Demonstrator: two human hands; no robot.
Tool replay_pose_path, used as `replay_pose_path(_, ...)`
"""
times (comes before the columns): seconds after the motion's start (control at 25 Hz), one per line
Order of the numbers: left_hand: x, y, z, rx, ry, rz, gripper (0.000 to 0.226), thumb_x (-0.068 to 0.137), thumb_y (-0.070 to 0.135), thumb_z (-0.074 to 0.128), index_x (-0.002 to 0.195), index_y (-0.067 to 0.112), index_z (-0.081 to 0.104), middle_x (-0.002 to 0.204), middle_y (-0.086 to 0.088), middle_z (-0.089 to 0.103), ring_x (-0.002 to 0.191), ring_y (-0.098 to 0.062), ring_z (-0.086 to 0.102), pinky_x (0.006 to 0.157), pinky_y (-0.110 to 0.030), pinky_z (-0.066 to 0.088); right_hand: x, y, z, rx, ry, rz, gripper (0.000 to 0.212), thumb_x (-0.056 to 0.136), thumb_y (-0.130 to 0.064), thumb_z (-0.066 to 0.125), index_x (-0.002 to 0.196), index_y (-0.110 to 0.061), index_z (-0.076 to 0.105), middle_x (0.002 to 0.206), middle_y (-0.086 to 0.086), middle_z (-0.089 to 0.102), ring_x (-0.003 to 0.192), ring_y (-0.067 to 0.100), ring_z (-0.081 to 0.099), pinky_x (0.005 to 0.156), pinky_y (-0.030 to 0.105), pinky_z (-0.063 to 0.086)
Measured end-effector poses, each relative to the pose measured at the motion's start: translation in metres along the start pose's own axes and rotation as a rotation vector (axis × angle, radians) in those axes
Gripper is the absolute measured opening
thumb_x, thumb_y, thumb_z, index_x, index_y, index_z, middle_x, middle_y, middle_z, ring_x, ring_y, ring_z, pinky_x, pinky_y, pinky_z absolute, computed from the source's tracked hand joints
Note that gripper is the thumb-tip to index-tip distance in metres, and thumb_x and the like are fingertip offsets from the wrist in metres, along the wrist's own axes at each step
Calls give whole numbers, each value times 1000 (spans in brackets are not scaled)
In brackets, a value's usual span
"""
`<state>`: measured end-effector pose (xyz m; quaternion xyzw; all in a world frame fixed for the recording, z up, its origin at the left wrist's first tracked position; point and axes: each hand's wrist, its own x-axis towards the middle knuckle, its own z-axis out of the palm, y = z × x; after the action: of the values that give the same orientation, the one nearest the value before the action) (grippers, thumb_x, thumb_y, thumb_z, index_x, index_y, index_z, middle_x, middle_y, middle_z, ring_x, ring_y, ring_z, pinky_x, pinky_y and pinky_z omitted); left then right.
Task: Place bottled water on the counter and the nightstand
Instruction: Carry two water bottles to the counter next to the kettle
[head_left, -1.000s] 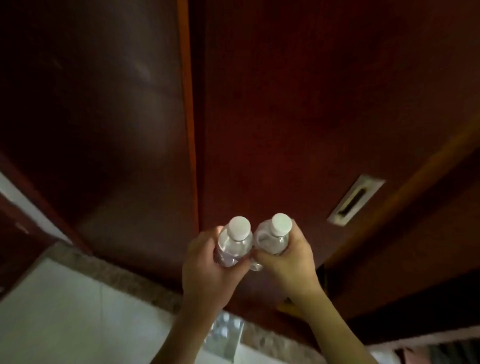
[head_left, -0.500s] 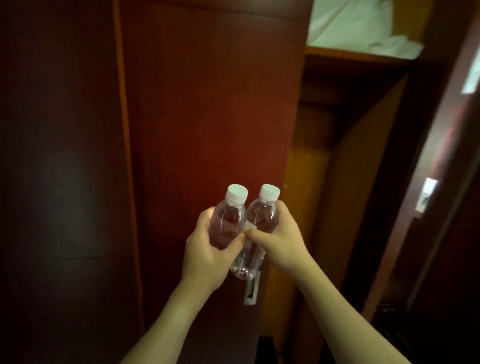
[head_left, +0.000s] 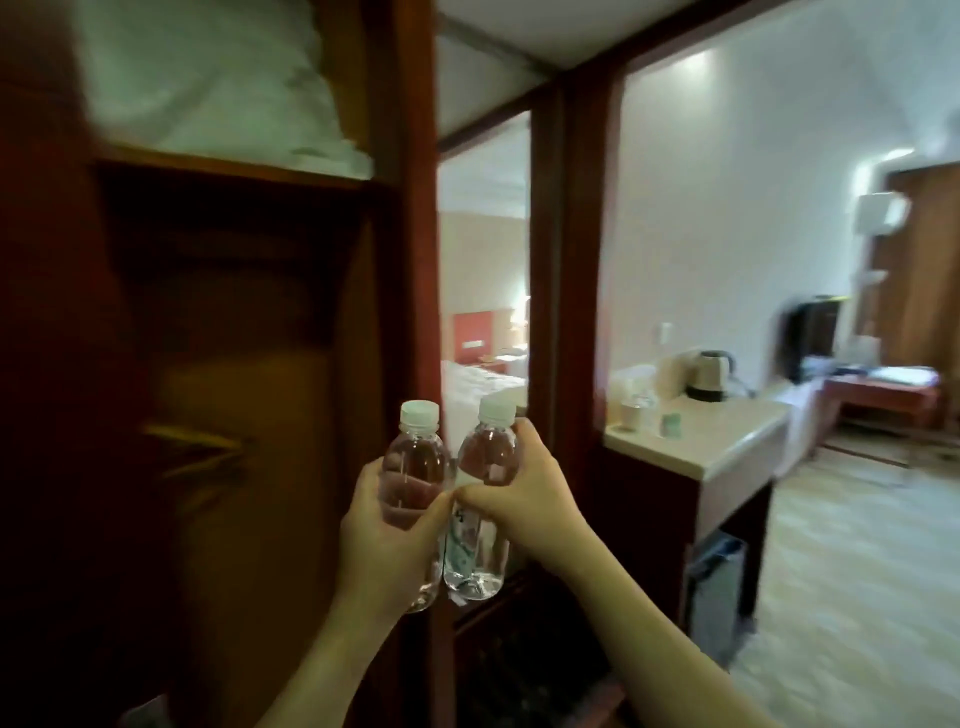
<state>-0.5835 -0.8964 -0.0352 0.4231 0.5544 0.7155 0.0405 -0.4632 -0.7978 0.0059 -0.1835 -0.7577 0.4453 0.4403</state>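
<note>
Each hand grips one water bottle, left hand (head_left: 384, 540) and right hand (head_left: 524, 499) pressed together, likely carrying both toward the table (head_left: 727, 441)

hotel rm: bed (head_left: 480, 384) w/ red headboard (head_left: 472, 332), kettle (head_left: 707, 382) on counter (head_left: 727, 441), open wardrobe (head_left: 249, 364)

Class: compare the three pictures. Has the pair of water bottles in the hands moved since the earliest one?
Yes. The two bottles were held before closed dark wood panels; now they are beside the open wardrobe, with the counter ahead to the right.
</note>
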Motion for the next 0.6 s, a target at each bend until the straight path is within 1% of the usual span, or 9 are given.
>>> replay_pose_path(0.04, 5, 0, 34, -27, -42, 5, 41, 79, 10, 79, 107, 30, 58, 84, 17, 72, 72, -9, 73, 57, -26, 57, 2, 7, -34, -50, 54, 12, 46, 59, -19, 80, 98, -26, 56, 89, -4, 74, 80, 8, 72, 78, 37, 61)
replay_pose_path(0.12, 10, -1, 107, -84, -135, 7, 46, 79, 12, 82, 116, 21, 57, 83, 14, 72, 72, -12, 73, 63, -35, 59, 1, 22, -107, -168, 162, 28, 46, 58, -26, 78, 97, -27, 55, 89, -5, 72, 81, 9, 71, 80, 41, 59)
replay_pose_path(0.2, 11, -4, 173, -128, -218, 17, 51, 77, 14, 83, 120, 18, 55, 80, 15, 71, 66, -6, 71, 66, -39, 57, -5, 36, -170, -238, 274, 57, 46, 58, -26, 78, 96, -29, 54, 88, -6, 72, 81, 9, 71, 82, 46, 59)
replay_pose_path(0.28, 5, -5, 239, -167, -314, 33, 49, 79, 12, 83, 118, 23, 56, 78, 14, 71, 63, -4, 69, 65, -33, 56, -14, 45, -226, -338, 373, 103, 47, 59, -29, 79, 99, -31, 54, 87, -8, 72, 81, 6, 70, 82, 42, 59)
replay_pose_path(0.36, -4, -3, 295, -202, -383, 48, 45, 77, 19, 84, 110, 33, 56, 78, 15, 71, 59, -3, 69, 59, -27, 55, -22, 52, -272, -427, 451, 135, 50, 58, -35, 80, 101, -31, 54, 88, -8, 73, 80, 6, 70, 80, 40, 59)
replay_pose_path(0.4, -7, -4, 321, -225, -409, 36, 44, 75, 23, 85, 106, 36, 57, 79, 15, 71, 58, -3, 68, 57, -27, 54, -24, 57, -293, -464, 493, 153, 52, 57, -38, 79, 102, -31, 54, 88, -8, 73, 80, 6, 70, 79, 41, 59)
replay_pose_path(0.44, -9, -4, 344, -247, -435, 11, 44, 73, 26, 86, 104, 38, 57, 79, 13, 71, 58, -5, 69, 56, -30, 56, -24, 63, -311, -489, 527, 168, 53, 55, -39, 78, 102, -30, 55, 88, -8, 73, 80, 6, 70, 79, 40, 59)
replay_pose_path(0.56, -7, -17, 408, -281, -529, -51, 41, 73, 30, 87, 97, 45, 58, 81, 0, 71, 64, -23, 72, 55, -46, 61, -20, 86, -359, -562, 594, 228, 53, 55, -40, 76, 102, -29, 55, 87, -9, 71, 79, 4, 68, 78, 38, 59)
replay_pose_path(0.6, -3, -22, 427, -290, -542, -64, 39, 73, 30, 87, 95, 43, 58, 82, -2, 71, 66, -27, 72, 56, -49, 61, -16, 95, -373, -593, 607, 240, 53, 56, -40, 76, 103, -29, 54, 87, -10, 71, 80, 4, 68, 77, 37, 59)
